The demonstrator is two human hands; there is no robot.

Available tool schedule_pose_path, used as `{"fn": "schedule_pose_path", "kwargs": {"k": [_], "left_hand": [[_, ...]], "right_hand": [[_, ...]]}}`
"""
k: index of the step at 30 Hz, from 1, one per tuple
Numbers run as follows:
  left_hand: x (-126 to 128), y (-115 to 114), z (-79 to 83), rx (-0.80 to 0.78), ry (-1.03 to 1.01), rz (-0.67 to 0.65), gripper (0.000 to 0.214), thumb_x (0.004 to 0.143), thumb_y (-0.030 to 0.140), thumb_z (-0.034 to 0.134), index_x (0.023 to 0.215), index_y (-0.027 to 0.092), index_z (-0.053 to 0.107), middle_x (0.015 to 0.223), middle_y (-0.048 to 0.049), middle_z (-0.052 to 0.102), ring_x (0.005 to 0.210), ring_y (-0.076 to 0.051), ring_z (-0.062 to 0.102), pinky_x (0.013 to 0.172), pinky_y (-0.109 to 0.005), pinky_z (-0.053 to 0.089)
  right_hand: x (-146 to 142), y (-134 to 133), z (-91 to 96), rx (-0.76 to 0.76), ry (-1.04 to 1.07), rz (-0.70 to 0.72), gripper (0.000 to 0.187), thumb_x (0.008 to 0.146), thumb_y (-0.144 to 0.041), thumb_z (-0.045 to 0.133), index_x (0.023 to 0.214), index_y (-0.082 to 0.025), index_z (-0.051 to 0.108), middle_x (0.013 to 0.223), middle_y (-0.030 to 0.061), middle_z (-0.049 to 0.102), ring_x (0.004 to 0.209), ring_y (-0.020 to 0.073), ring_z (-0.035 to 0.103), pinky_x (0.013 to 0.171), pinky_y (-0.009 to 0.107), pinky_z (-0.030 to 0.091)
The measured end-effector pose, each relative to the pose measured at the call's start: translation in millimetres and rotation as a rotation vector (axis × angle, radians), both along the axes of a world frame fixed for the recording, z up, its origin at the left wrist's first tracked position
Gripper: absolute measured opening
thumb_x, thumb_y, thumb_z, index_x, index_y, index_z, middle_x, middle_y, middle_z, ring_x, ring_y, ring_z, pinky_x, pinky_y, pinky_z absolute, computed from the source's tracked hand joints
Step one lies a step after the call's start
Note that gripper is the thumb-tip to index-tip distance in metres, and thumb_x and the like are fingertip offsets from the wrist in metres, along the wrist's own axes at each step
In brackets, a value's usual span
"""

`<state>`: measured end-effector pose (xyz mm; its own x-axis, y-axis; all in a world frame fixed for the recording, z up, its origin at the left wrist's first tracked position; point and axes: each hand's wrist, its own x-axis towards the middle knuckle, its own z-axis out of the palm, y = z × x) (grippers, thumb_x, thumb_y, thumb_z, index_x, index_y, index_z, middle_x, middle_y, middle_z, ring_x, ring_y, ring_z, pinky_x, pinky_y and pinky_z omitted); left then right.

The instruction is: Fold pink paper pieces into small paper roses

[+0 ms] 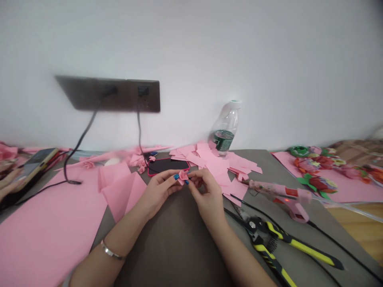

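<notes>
The left hand (158, 190) and right hand (207, 192) clamp what seems a pink paper rose (182, 177). Paper offcuts (214, 167) lie beyond it.

we are looking at an indoor paper-craft workspace: a grey bench (254, 158) set against a white wall (269, 67). pink paper sheets (50, 231) and cut scraps (212, 163) cover much of it, with a pink hot glue gun (284, 195), yellow-handled snips (269, 239) and paper flowers (320, 182) close by. cables (80, 143) run down from a dark wall socket panel (110, 93).
</notes>
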<state>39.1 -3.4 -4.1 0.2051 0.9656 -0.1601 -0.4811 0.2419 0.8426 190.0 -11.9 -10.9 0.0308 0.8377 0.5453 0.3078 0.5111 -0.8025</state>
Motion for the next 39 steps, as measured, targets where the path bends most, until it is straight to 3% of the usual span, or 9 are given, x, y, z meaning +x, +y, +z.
{"fn": "schedule_pose_path", "kwargs": {"k": [7,17,24,28,33,39], "left_hand": [[0.2,-1.3,1.3,0.016,0.009,-0.002,0.024,0.072,0.028,0.081,0.092,0.017,0.078,0.093,-0.0058,0.073,0.084,-0.014,0.064,0.079,-0.026,0.053],[0.7,-1.5,2.3,0.021,0.050,-0.001,0.024,0.072,0.030,0.080,0.092,0.017,0.077,0.085,-0.0037,0.070,0.076,-0.012,0.062,0.072,-0.024,0.055],[2.1,-1.8,2.1,0.044,0.091,0.012,0.025,0.070,0.031,0.081,0.090,0.016,0.077,0.083,-0.0045,0.070,0.072,-0.012,0.061,0.067,-0.024,0.055],[2.8,-3.0,-1.1,0.137,0.192,0.038,0.023,0.075,0.032,0.077,0.093,0.017,0.077,0.092,-0.0063,0.073,0.073,-0.014,0.062,0.072,-0.027,0.055],[2.6,-4.4,-3.5,0.335,0.397,0.103,0.016,0.080,0.029,0.072,0.091,0.019,0.077,0.091,-0.0048,0.070,0.064,-0.012,0.060,0.060,-0.024,0.052],[2.5,-5.6,-3.4,0.431,0.442,0.142,0.014,0.080,0.028,0.072,0.090,0.021,0.079,0.103,-0.0092,0.068,0.090,-0.021,0.064,0.064,-0.025,0.053]], "right_hand": [[0.3,-1.6,3.0,0.031,-0.056,-0.006,0.014,0.085,-0.009,0.059,0.085,-0.023,0.064,0.079,0.0025,0.059,0.067,0.0168,0.050,0.061,0.030,0.042],[-0.5,-1.6,0.9,0.090,-0.126,0.041,0.022,0.090,-0.008,0.050,0.086,-0.025,0.063,0.087,0.0049,0.061,0.085,0.0198,0.061,0.075,0.033,0.049],[-0.1,-0.7,1.1,0.040,-0.119,0.029,0.019,0.085,-0.009,0.053,0.080,-0.024,0.063,0.082,0.0035,0.063,0.076,0.0192,0.060,0.067,0.032,0.049],[0.3,-1.2,0.9,0.008,-0.093,0.025,0.016,0.083,-0.009,0.056,0.078,-0.024,0.062,0.080,0.0028,0.065,0.071,0.0178,0.059,0.065,0.030,0.048],[0.6,-0.2,-1.6,-0.063,-0.035,0.050,0.014,0.081,-0.010,0.058,0.077,-0.022,0.063,0.077,0.0026,0.065,0.068,0.0169,0.058,0.064,0.029,0.047],[1.1,3.7,-6.8,-0.191,0.150,0.099,0.007,0.078,-0.017,0.062,0.076,-0.021,0.067,0.077,0.0032,0.069,0.071,0.0183,0.062,0.066,0.030,0.048]]}}
